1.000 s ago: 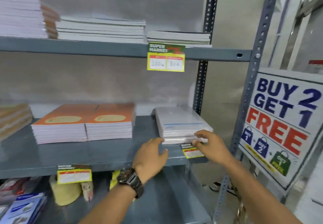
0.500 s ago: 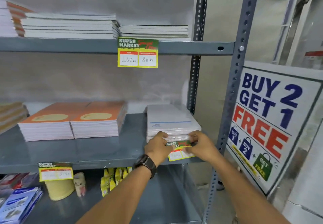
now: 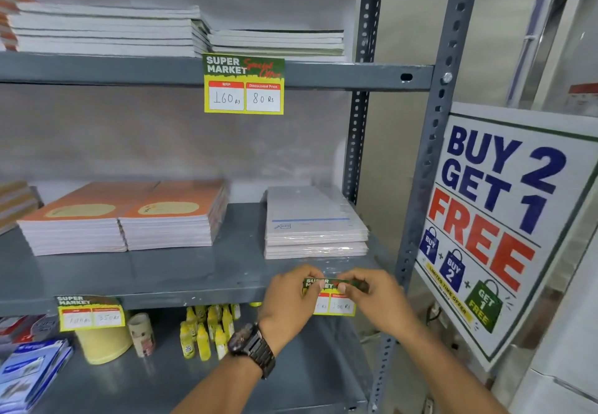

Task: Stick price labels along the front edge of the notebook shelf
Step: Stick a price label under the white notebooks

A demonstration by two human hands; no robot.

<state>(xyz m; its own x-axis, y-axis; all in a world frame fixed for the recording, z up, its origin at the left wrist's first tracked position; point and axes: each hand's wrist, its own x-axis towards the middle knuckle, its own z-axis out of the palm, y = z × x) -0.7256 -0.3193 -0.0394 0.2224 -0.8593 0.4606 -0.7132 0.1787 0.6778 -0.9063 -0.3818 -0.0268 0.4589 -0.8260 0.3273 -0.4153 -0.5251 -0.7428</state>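
A yellow and green price label [image 3: 333, 304] sits against the front edge of the grey middle shelf [image 3: 194, 298], below a stack of white notebooks [image 3: 314, 222]. My left hand [image 3: 288, 300] pinches the label's left top corner. My right hand [image 3: 378, 300] pinches its right top corner. Fingers hide part of the green header. Another price label [image 3: 91, 312] hangs on the same edge at the left, below the orange notebook stacks [image 3: 126, 219]. A third label [image 3: 243, 83] hangs on the upper shelf edge.
A "Buy 2 Get 1 Free" sign [image 3: 495, 219] leans at the right beside the rack's perforated upright [image 3: 430, 155]. The lower shelf holds small yellow bottles [image 3: 207, 332], a tape roll [image 3: 103, 345] and blue packets [image 3: 29, 371]. White notebook stacks [image 3: 106, 30] fill the upper shelf.
Both hands came together on the label and brought it from tilted at the shelf edge to level against it. The view has shifted to the right and closer.
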